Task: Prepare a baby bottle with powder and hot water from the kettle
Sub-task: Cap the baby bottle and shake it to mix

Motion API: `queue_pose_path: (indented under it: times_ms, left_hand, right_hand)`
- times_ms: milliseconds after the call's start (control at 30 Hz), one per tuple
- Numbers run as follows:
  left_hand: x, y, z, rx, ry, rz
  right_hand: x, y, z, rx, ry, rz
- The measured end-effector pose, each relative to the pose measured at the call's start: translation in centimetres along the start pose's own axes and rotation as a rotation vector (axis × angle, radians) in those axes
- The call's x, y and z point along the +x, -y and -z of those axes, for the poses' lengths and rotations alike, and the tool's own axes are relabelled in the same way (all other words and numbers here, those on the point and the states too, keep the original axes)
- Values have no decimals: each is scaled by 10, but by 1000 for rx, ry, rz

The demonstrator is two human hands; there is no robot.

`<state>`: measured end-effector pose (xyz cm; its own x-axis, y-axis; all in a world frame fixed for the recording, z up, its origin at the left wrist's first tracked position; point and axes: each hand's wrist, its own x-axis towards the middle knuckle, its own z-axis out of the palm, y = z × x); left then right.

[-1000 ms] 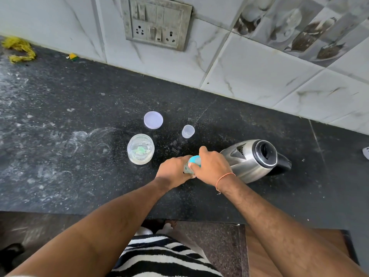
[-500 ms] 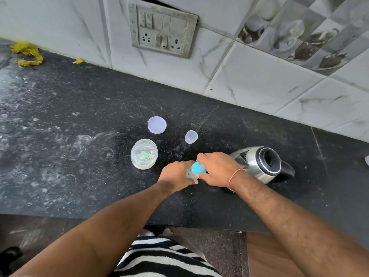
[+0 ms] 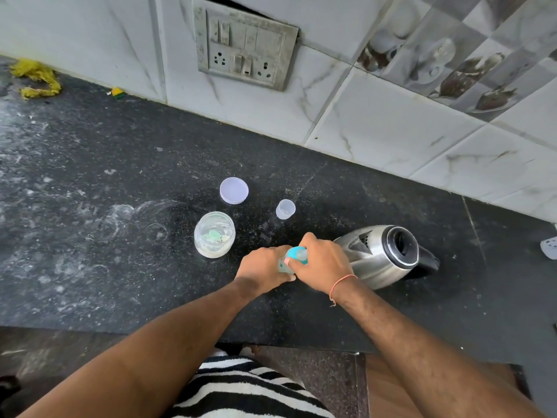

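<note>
Where both hands (image 3: 297, 263) close, baby bottle (image 3: 294, 257) mostly hidden, contents unseen

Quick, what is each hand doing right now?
Left hand: closed around the body of the small clear baby bottle on the black counter.
Right hand: closed on the bottle's turquoise screw top.

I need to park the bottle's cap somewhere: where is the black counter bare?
Bare: the wide dusty stretch of black counter left of the clear powder jar, and the strip behind the steel kettle toward the wall tiles. Crowded: around the jar, round lilac lid, small clear cup and both hands.
</note>
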<state>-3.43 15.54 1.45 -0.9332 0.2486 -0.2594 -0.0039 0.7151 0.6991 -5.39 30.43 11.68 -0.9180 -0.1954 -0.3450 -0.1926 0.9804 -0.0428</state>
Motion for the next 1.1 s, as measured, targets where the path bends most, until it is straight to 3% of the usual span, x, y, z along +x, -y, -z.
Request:
queue_pose_path:
  times_ms: [200, 367, 633, 933, 1100]
  left_hand:
    - [2, 1, -2, -91, 4, 66]
    - [0, 3, -6, -166, -23, 65]
    - [4, 6, -12, -176, -42, 88]
    - [1, 8, -15, -187, -60, 95]
    - [-2, 4, -11, -206, -43, 107]
  right_hand:
    - [28, -6, 43, 76, 267, 17]
    - [77, -1, 52, 182, 55, 61]
    - [135, -4, 18, 121, 139, 78]
    - [110, -15, 27, 232, -11, 153]
    - [71, -28, 60, 64, -12, 292]
